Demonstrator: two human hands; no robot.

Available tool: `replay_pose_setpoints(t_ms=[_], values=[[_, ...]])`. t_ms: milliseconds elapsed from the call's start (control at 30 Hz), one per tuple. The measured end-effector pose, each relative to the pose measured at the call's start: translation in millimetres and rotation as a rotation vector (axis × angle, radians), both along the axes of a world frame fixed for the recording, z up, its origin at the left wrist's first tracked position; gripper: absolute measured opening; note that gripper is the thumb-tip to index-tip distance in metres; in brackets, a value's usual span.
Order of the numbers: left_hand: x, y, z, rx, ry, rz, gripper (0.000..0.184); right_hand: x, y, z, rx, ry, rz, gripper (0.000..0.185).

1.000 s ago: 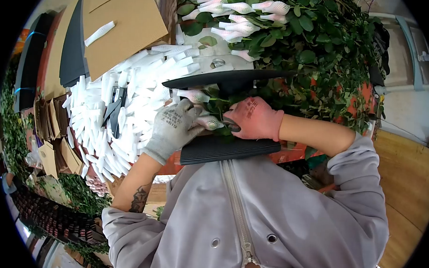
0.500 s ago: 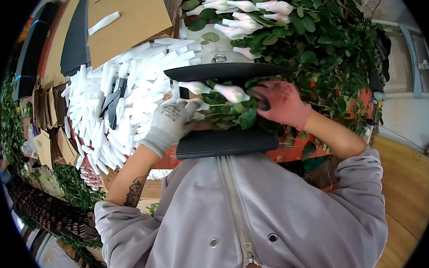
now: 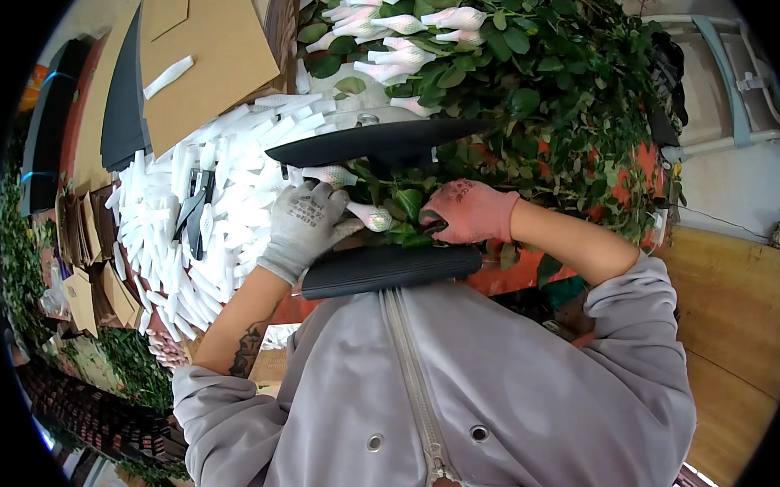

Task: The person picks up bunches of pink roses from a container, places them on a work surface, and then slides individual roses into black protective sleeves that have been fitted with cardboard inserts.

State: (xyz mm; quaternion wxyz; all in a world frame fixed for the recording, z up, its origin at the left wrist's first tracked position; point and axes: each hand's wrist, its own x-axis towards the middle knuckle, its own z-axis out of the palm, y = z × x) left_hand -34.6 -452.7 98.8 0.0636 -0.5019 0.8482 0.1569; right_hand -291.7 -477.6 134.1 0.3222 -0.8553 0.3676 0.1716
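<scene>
Over the red table, a netted bud, bruisable if squeezed, is being flanked: left hand spread, right hand of unclear grip.

From my end, I see what looks like a flower workshop, netted buds, leaves, heaped white sleeves, cardboard, a red desk.

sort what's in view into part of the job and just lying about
Likely the job:
- netted buds
- leaves
- black sheets
- perhaps white sleeves

Likely just lying about:
- cardboard
- black tool
</scene>
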Motion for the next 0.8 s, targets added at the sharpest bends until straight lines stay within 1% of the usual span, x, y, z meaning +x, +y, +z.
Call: replay_pose_setpoints(t_ms=[33,67,100,133,167,200,233,267,333,400,467,500,567,600,667,700,733,800], values=[[-0.7,-0.7,-0.1,-0.005,0.003,-0.006,0.048,-0.2,-1.1,2.0,0.111,0.042,0.008,0.029],[-1.4,-1.3,-0.7,-0.18,0.098,-0.049,0.048,-2.3,-2.1,4.3,0.22,0.086,0.013,0.029],[-2.3,-2.8,-2.3,-0.356,0.195,-0.089,0.048,-6.2,-2.7,2.5,0.211,0.093,0.006,0.029],[-4.1,-2.9,-8.3,-0.362,0.204,-0.093,0.048,-11.3,-1.5,-3.1,0.213,0.043,-0.01,0.028],[-5.9,-1.6,-17.1,-0.316,0.174,-0.122,0.048,-15.8,-0.3,-5.1,0.217,-0.007,-0.025,0.027],[-6.9,-0.1,-21.7,-0.268,0.144,-0.152,0.049,-19.1,0.5,-0.4,0.214,-0.001,-0.032,0.027],[-6.9,0.8,-21.0,-0.263,0.115,-0.163,0.055,-21.9,0.9,7.2,0.264,0.001,-0.036,0.028],[-6.6,-0.6,-23.7,-0.266,0.12,-0.167,0.055,-24.4,1.2,15.3,0.314,0.002,-0.039,0.029],[-7.5,-0.8,-28.0,-0.261,0.13,-0.135,0.054,-34.1,4.8,36.6,0.314,0.006,-0.058,0.03],[-8.6,-0.9,-18.3,-0.228,0.11,-0.153,0.052,-40.6,10.9,42.2,0.314,0.008,-0.084,0.031],[-10.0,-1.7,-16.0,-0.205,0.164,-0.146,0.051,-49.2,18.7,39.5,0.298,-0.179,-0.1,0.033],[-9.6,-0.6,-16.6,-0.237,0.221,-0.152,0.051,-51.6,21.4,36.9,0.295,-0.178,-0.113,0.033],[-9.0,0.4,-18.0,-0.247,0.221,-0.163,0.051,-49.9,22.3,27.9,0.232,-0.073,-0.021,0.038],[-9.9,0.5,-19.1,-0.254,0.223,-0.167,0.05,-51.0,27.1,24.2,0.224,-0.068,-0.043,0.038],[-8.7,0.3,-27.2,-0.272,0.194,-0.179,0.057,-56.8,41.2,23.9,-0.193,0.161,0.18,0.049],[-9.2,0.7,-28.2,-0.251,0.194,-0.177,0.058,-50.0,41.1,49.1,-0.159,0.275,0.168,0.045],[-9.6,1.2,-28.1,-0.232,0.194,-0.168,0.059,-62.8,50.6,50.8,-0.163,0.304,0.14,0.045],[-9.4,2.8,-27.1,-0.217,0.161,-0.167,0.059,-89.7,69.5,50.0,-0.671,0.09,-0.005,0.038]])
